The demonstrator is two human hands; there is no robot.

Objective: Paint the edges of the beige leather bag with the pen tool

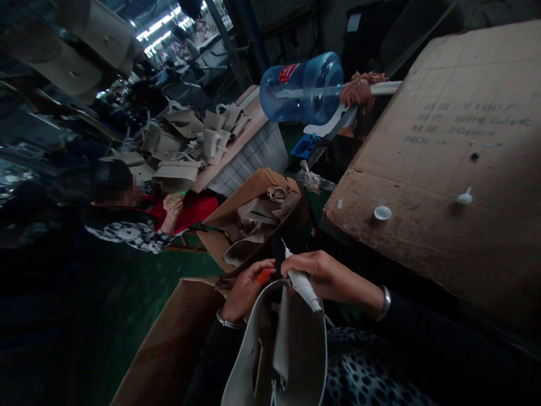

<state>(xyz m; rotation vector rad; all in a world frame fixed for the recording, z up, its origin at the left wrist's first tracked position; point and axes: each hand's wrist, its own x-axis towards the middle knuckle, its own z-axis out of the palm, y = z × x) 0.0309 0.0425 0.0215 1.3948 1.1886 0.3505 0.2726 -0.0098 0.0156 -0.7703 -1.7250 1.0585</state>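
Note:
A beige handbag (304,332) stands open in front of me, its inside and divider showing. My left hand (243,293) is at the rim's far left side, fingers curled against the bag; the exact grip is partly hidden. Something orange (264,276) covers or lies at one of its fingers. In my right hand (329,276) is a white-wrapped tool (303,288) with a thin pointed tip, angled up and left over the rim. What kind of tool it is, I cannot tell.
An open carton (296,189) of beige bag pieces stands ahead, another carton (169,321) at lower left. A cardboard-topped table (406,163) on the right bears a small white cup (382,213). A blue water bottle (302,90) lies behind; a seated co-worker (131,234) is left.

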